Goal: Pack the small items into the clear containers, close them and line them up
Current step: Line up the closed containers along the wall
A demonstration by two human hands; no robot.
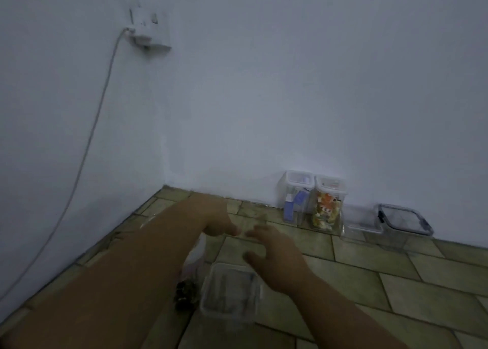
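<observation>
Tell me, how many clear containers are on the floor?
5. Four line the wall: a tall one with bluish items, a tall one with orange items, a low clear one, a dark-rimmed one. The fifth sits below the hands. Others may be hidden.

White wall (pixel 290 84), tiled floor (pixel 396 282), dim light

bare floor (pixel 396 282) beside containers (pixel 314 201)

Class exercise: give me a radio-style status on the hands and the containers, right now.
Left hand and right hand open, empty, over the floor. Clear container below them; two filled containers against the wall. Dark small items loose beside it. Nothing blocking.
</observation>
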